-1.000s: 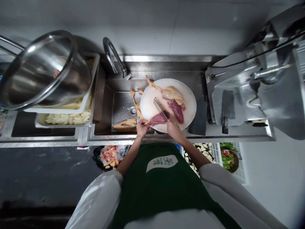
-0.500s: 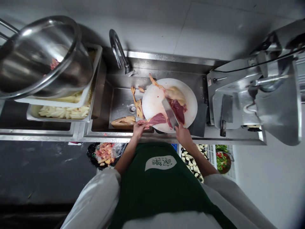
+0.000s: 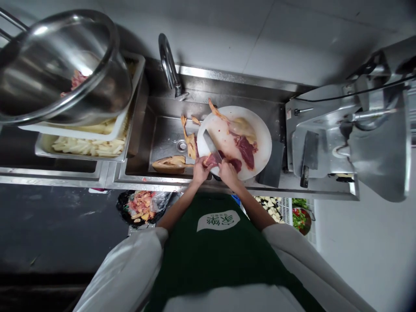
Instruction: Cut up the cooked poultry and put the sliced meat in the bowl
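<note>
My right hand (image 3: 228,174) is closed around the handle of a cleaver (image 3: 212,146), its blade angled up and left over the round white cutting board (image 3: 221,125). At the board's front left, my left hand (image 3: 200,171) grips the end of a strip of dark red meat (image 3: 210,160). The blade lies across this meat, and part of it shows right of the blade. A larger dark red piece of meat (image 3: 247,152) rests further right, beside a pale skin-covered poultry piece (image 3: 241,126).
Under the board's left side is a steel sink (image 3: 162,143) with poultry pieces (image 3: 172,164) in it. A faucet (image 3: 169,65) rises behind. A large steel bowl (image 3: 107,93) tilts on trays at left. A second cleaver (image 3: 309,151) lies on a slicing machine (image 3: 377,147) at right.
The cleaver and my right hand have moved left, bringing the blade over the meat strip by my left hand. The camera view has shifted slightly.
</note>
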### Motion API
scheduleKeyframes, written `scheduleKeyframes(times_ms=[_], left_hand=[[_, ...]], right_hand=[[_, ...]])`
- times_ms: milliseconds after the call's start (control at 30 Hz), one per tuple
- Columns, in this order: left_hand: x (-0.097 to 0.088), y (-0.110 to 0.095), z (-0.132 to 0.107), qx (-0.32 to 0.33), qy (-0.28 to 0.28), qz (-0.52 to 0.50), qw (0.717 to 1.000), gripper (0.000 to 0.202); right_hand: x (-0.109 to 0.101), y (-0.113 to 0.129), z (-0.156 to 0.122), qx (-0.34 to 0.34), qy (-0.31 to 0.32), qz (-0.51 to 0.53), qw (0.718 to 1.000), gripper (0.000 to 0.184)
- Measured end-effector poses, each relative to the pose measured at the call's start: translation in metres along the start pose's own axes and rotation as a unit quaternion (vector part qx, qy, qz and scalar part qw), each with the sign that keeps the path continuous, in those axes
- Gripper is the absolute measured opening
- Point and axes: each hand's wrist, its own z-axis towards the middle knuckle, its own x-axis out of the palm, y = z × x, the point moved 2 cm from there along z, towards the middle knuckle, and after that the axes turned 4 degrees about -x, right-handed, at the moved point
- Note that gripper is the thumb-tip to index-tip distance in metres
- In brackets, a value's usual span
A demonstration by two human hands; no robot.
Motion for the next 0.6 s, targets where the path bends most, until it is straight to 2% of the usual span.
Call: scheduleKeyframes(times_ms=[133, 200, 267, 367, 467, 533, 600], left_hand=[[0.007, -0.004, 0.008, -0.025, 0.026, 0.068, 0.997, 0.022], [0.005, -0.004, 0.011, -0.027, 0.018, 0.075, 0.997, 0.013], [-0.001, -0.003, 0.012, -0.020, -0.001, 0.066, 0.998, 0.014], [-0.010, -0.001, 0.011, -0.055, 0.002, -0.011, 0.998, 0.026], [-0.014, -0.009, 0.012, -0.099, 0.020, -0.115, 0.988, 0.038], [-0.013, -0.025, 0.018, -0.039, 0.014, -0.127, 0.991, 0.038], [-0.008, -0.047, 0.027, 0.078, 0.033, -0.076, 0.993, 0.029]], right_hand=[[-0.004, -0.009, -0.007, -0.011, 0.009, 0.021, 1.000, 0.029], [0.003, -0.024, -0.025, -0.019, 0.028, 0.028, 0.999, 0.030], [0.014, -0.043, -0.048, -0.012, 0.056, 0.024, 0.998, 0.032], [0.026, -0.071, -0.070, 0.006, 0.088, 0.012, 0.996, 0.032], [0.026, -0.089, -0.065, -0.004, 0.066, 0.014, 0.998, 0.031], [0.020, -0.098, -0.052, 0.010, 0.036, 0.013, 0.999, 0.031], [0.012, -0.108, -0.038, 0.035, 0.003, 0.012, 0.999, 0.031]])
